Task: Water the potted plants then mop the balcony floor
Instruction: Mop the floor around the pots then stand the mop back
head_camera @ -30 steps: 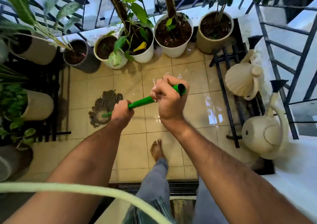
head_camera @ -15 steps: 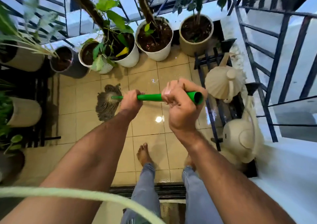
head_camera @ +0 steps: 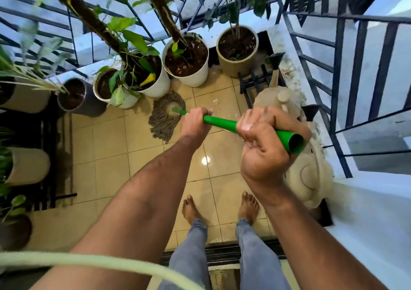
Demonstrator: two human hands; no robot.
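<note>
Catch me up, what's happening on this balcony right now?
A person is mopping the tiled floor. Both hands grip the green mop handle: the left hand lower down, the right hand near the top end. The mop head lies on the tiles right in front of the white pots along the railing. Two beige watering cans sit to the right, not in use. The tiles near the bare feet look glossy, possibly wet.

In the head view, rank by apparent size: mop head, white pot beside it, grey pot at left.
1. White pot
2. Mop head and grey pot look about alike; not ranked.
</note>
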